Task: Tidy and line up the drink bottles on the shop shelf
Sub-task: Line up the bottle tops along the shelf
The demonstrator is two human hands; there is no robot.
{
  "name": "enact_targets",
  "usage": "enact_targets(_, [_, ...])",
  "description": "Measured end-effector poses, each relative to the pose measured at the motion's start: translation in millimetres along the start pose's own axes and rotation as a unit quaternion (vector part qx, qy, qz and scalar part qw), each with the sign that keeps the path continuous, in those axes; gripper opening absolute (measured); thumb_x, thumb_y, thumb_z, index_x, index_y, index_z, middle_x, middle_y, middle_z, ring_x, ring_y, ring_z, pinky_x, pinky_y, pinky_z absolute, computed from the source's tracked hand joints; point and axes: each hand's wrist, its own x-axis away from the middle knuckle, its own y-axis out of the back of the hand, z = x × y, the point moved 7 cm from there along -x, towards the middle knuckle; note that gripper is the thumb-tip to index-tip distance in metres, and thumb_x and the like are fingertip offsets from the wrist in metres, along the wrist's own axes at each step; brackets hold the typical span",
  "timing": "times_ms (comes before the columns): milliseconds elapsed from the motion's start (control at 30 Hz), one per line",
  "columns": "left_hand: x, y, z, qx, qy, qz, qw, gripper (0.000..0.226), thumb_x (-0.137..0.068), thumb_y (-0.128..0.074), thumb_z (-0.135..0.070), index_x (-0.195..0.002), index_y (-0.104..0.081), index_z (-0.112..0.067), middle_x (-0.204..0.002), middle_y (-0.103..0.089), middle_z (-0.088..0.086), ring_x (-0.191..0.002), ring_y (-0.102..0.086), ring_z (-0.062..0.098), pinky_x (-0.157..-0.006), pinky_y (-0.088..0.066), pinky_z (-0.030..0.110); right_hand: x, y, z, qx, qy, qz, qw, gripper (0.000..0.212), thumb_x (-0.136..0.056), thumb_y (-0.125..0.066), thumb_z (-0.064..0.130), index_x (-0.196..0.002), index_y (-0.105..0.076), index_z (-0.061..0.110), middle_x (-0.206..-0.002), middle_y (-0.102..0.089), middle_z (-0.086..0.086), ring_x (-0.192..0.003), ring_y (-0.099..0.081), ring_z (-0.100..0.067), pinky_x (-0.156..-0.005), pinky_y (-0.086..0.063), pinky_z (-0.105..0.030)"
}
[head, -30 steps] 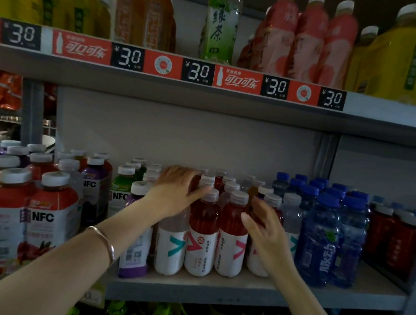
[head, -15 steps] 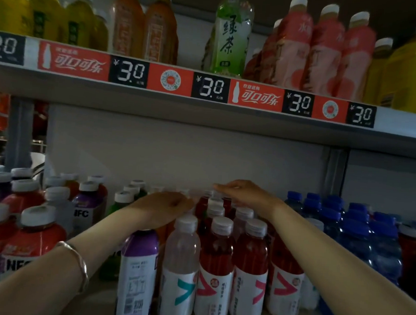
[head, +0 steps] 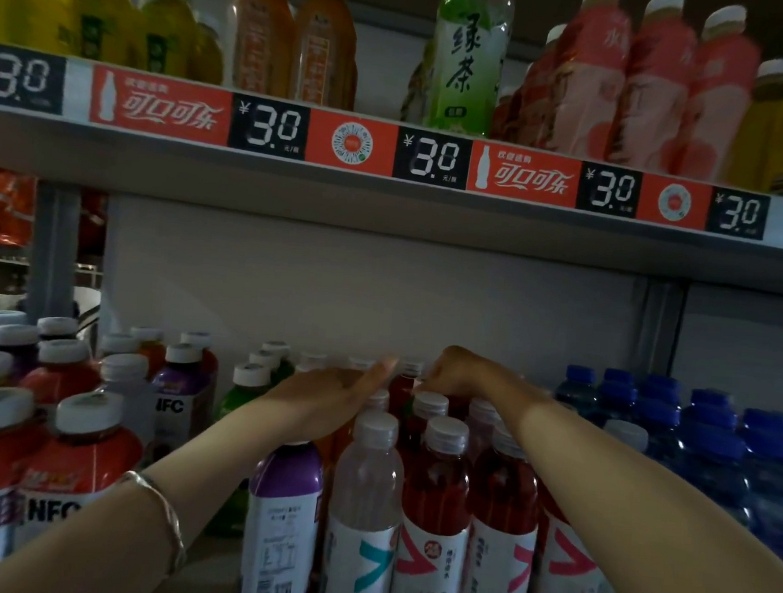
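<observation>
Left of the left hand (head: 328,400): NFC juice bottles (head: 81,474), white caps, upright. Left hand flat and spread, palm down, fingers together, resting over a purple-topped bottle (head: 282,519) and reaching toward the row behind. Just right of it: clear bottle (head: 365,501), then red drink bottles (head: 436,514) in front row (labels facing out). Right hand (head: 462,376) curled down over caps of rear red bottles; grip on a cap not discernible. Right of that hand: blue bottles (head: 710,458), packed close.

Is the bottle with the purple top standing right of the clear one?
No, the purple-topped bottle stands left of the clear bottle.
</observation>
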Motion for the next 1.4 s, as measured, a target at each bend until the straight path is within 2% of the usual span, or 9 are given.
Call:
enact_targets(167, [5.5,0.6,-5.6,-0.014,0.003,0.001,1.000,0.079,-0.083,-0.004,-0.072,-0.141,-0.041,-0.032,-0.147,-0.044,-0.004,-0.131,-0.044,0.016,-0.110,-0.031,0.035,16.5,22.9,7.4,-0.034,0.053,-0.089,0.994,0.044,-0.086,-0.064,0.038,-0.058,-0.039,0.015,-0.059,-0.040,0.001,-0.052,-0.038,-0.011,-0.046,-0.029,-0.022])
enact_targets(267, [10.2,1.0,-13.9,-0.025,-0.013,0.007,1.000,0.059,-0.096,-0.011,-0.057,-0.143,-0.036,-0.031,-0.146,-0.044,-0.004,-0.130,-0.045,0.016,-0.104,-0.032,0.029,36.0,61.2,8.8,-0.110,0.073,-0.161,0.978,0.039,-0.087,-0.062,0.042,-0.069,-0.058,0.008,-0.072,-0.057,-0.002,-0.065,-0.056,-0.018,-0.055,-0.042,-0.027])
enact_targets(400, [10.2,2.7,-4.4,0.006,0.021,-0.010,1.000,0.080,-0.080,-0.007,-0.078,-0.132,-0.050,-0.035,-0.136,-0.053,-0.011,-0.121,-0.052,0.012,-0.099,-0.037,0.030,73.6,105.5,-5.9,-0.262,0.086,-0.270,0.923,0.044,-0.087,-0.063,0.038,-0.095,-0.067,-0.004,-0.104,-0.068,-0.013,-0.096,-0.065,-0.029,-0.086,-0.053,-0.043])
enact_targets(500, [9.9,15.2,-4.4,-0.001,0.023,-0.104,0.994,0.090,-0.074,-0.013,-0.083,-0.142,-0.037,-0.028,-0.141,-0.050,-0.003,-0.126,-0.049,0.017,-0.102,-0.040,0.034,101.1,113.5,-29.7,-0.389,0.045,-0.301,0.869,0.049,-0.085,-0.064,0.040,-0.093,-0.064,-0.008,-0.094,-0.069,-0.023,-0.089,-0.067,-0.035,-0.078,-0.055,-0.055])
enact_targets(633, [23.9,33.0,-26.8,0.020,-0.006,-0.222,0.975,0.092,-0.077,-0.043,-0.074,-0.150,-0.012,-0.029,-0.155,-0.026,-0.002,-0.140,-0.030,0.021,-0.111,-0.031,0.042,138.1,110.9,-49.8,-0.540,0.031,-0.284,0.792,0.032,-0.090,-0.061,0.031,-0.098,-0.063,0.000,-0.098,-0.068,-0.015,-0.086,-0.068,-0.025,-0.070,-0.058,-0.038])
enact_targets(767, [32.4,44.4,-54.9,0.012,-0.052,-0.243,0.969,0.110,-0.058,-0.069,-0.072,-0.147,-0.015,-0.034,-0.149,-0.035,-0.005,-0.133,-0.039,0.019,-0.107,-0.038,0.044,174.7,113.6,-45.2,-0.594,0.056,-0.245,0.764,0.020,-0.091,-0.060,0.029,-0.087,-0.062,0.009,-0.090,-0.067,-0.009,-0.077,-0.067,-0.018,-0.059,-0.057,-0.029])
enact_targets(1000, [85.8,44.3,-75.8,0.006,-0.147,-0.276,0.950,0.080,-0.050,-0.066,-0.074,-0.119,-0.045,-0.039,-0.103,-0.058,-0.022,-0.089,-0.059,-0.003,-0.076,-0.055,0.024,234.3,109.3,-24.5,-0.584,0.092,-0.203,0.780,0.031,-0.084,-0.066,0.035,-0.095,-0.069,0.006,-0.089,-0.071,-0.006,-0.083,-0.069,-0.019,-0.061,-0.058,-0.029])
enact_targets(1233, [147.8,20.5,-70.5,0.146,-0.155,-0.290,0.933,0.068,-0.051,-0.080,-0.061,-0.107,-0.052,-0.037,-0.095,-0.062,-0.016,-0.085,-0.064,0.006,-0.067,-0.059,0.028,281.0,105.6,10.7,-0.503,0.155,-0.195,0.828,0.043,-0.073,-0.072,0.047,-0.100,-0.067,0.013,-0.092,-0.073,0.001,-0.087,-0.070,-0.010,-0.067,-0.056,-0.023])
enact_targets(1400, [177.8,19.9,-78.4,0.241,-0.134,-0.286,0.918,0.064,-0.051,-0.086,-0.051,-0.104,-0.053,-0.037,-0.094,-0.065,-0.012,-0.084,-0.066,0.005,-0.066,-0.059,0.026,302.9,87.5,51.5,-0.479,0.223,-0.051,0.848,0.038,-0.064,-0.070,0.040,-0.096,-0.062,0.020,-0.086,-0.073,0.002,-0.082,-0.071,-0.010,-0.071,-0.057,-0.024])
